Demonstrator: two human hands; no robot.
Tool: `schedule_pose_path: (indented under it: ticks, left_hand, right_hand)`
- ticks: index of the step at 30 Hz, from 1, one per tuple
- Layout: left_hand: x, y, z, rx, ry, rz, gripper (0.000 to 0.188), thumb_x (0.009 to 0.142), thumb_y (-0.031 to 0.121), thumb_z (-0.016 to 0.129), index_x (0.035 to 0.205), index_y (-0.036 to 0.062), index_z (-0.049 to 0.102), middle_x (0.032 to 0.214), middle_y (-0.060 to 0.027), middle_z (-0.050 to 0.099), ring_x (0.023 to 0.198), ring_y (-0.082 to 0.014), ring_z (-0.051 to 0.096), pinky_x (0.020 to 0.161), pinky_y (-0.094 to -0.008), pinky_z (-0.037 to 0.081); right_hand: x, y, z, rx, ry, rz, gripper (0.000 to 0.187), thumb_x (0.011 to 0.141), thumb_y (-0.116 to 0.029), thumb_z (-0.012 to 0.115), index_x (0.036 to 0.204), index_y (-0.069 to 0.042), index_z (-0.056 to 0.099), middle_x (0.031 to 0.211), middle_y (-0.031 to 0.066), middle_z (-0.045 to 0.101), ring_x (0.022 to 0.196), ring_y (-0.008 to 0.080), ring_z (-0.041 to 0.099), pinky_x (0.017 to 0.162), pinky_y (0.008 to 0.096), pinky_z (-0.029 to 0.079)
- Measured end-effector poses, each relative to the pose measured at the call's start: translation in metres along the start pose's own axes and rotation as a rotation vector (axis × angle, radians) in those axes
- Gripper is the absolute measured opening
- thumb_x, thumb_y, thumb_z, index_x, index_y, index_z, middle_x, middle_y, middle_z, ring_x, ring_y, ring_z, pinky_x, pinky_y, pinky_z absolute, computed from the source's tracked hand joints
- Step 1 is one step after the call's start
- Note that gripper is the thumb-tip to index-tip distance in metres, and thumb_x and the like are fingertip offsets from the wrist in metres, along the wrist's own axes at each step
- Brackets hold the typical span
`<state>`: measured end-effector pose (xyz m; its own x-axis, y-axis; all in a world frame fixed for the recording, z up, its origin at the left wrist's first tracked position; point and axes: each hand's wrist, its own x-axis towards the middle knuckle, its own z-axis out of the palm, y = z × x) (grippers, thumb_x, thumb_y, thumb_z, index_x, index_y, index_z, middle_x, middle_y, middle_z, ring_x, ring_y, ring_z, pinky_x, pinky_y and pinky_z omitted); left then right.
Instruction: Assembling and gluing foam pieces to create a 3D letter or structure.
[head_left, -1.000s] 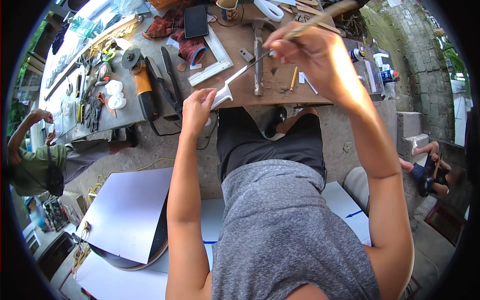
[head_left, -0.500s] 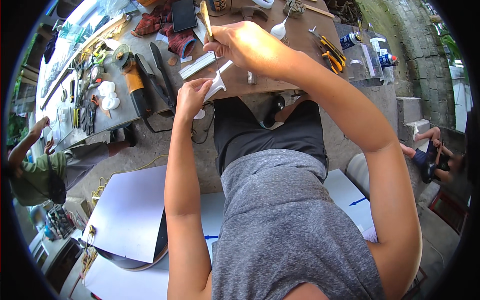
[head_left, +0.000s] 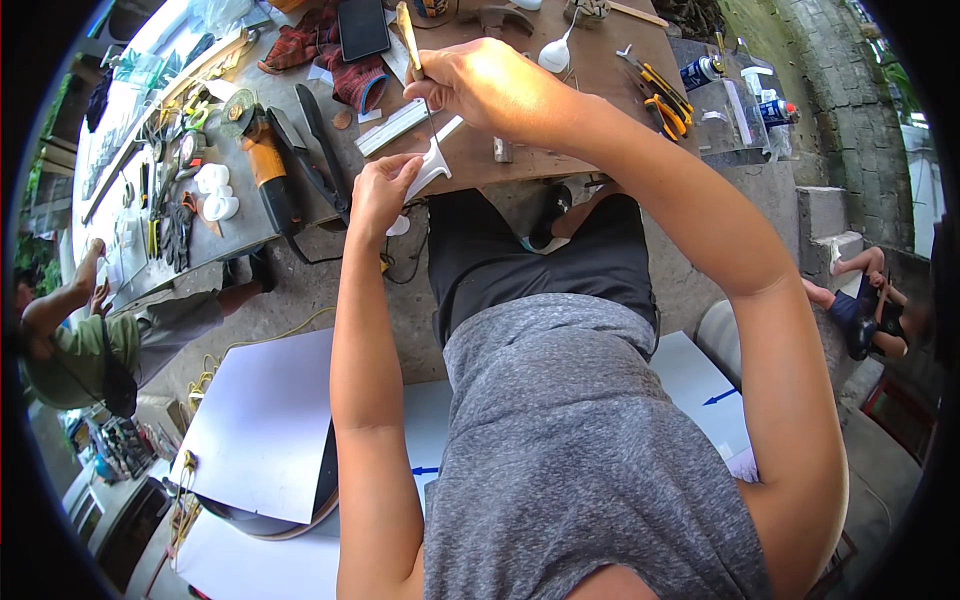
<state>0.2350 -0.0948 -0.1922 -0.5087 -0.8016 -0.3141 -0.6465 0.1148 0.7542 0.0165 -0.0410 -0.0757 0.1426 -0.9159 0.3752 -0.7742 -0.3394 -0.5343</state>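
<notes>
My left hand (head_left: 385, 192) pinches a small white piece (head_left: 432, 172) with a flared end, just off the table's near edge. My right hand (head_left: 485, 88) grips a slim tool (head_left: 407, 28) with a yellowish-brown handle that sticks up past the fingers. From below that fist a thin dark shaft runs down to the white piece, its tip meeting or lying very near it. What kind of tool it is, I cannot make out. White strips (head_left: 392, 128) lie on the table just beyond my hands.
An orange angle grinder (head_left: 268, 160) and a black long-handled tool (head_left: 322, 140) lie to the left. Dark red gloves (head_left: 355, 85) and a black tablet (head_left: 363, 30) are behind. Pliers (head_left: 664, 117) and spray cans (head_left: 702, 72) sit right. Another person (head_left: 85, 340) works at left.
My hands hold nearly the same place and grip, with only a slight shift of the tool and the white piece. The view has moved a little.
</notes>
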Motion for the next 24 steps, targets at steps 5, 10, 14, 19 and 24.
schedule_pose_path:
  ticks: [5,10,14,19,24]
  left_hand:
    - [0.000,0.005,0.000,0.004,-0.004,-0.007,0.030,0.091,0.033,0.070,0.113,0.0128,0.077,0.089,-0.0174,0.075,0.076,-0.0213,0.070,0.074,-0.0351,0.053]
    - [0.001,0.000,0.000,-0.003,-0.009,0.000,0.030,0.091,0.032,0.070,0.113,0.0124,0.077,0.089,-0.0173,0.075,0.076,-0.0211,0.070,0.074,-0.0351,0.053]
    - [0.002,-0.002,0.001,-0.007,-0.011,0.005,0.030,0.091,0.032,0.070,0.113,0.0126,0.077,0.090,-0.0172,0.075,0.076,-0.0212,0.070,0.074,-0.0350,0.053]
    - [0.003,-0.004,0.001,-0.007,-0.011,0.007,0.030,0.091,0.033,0.069,0.113,0.0130,0.077,0.089,-0.0171,0.075,0.076,-0.0215,0.070,0.074,-0.0352,0.053]
    - [0.003,-0.004,0.000,0.004,-0.019,-0.002,0.031,0.091,0.034,0.070,0.113,0.0135,0.077,0.090,-0.0167,0.075,0.076,-0.0216,0.070,0.075,-0.0355,0.053]
  right_hand:
    - [-0.001,0.006,0.004,0.019,0.016,0.019,0.031,0.096,-0.035,0.063,0.095,-0.004,0.061,0.080,0.0172,0.068,0.076,0.0380,0.067,0.063,0.0435,0.051]
    - [0.000,0.003,0.006,0.020,0.029,-0.010,0.033,0.098,-0.038,0.061,0.095,-0.005,0.061,0.077,0.0175,0.066,0.072,0.0381,0.065,0.061,0.0433,0.049]
    - [0.002,-0.001,0.004,-0.001,0.007,0.006,0.031,0.097,-0.036,0.062,0.095,-0.005,0.061,0.076,0.0179,0.066,0.071,0.0381,0.065,0.061,0.0437,0.049]
    - [0.001,0.002,0.006,-0.004,0.002,0.002,0.028,0.096,-0.033,0.064,0.095,-0.005,0.061,0.076,0.0180,0.066,0.071,0.0380,0.065,0.060,0.0435,0.049]
    - [0.001,-0.002,0.002,-0.015,0.026,-0.022,0.030,0.094,-0.029,0.068,0.088,-0.001,0.058,0.081,0.0175,0.069,0.076,0.0357,0.070,0.062,0.0396,0.053]
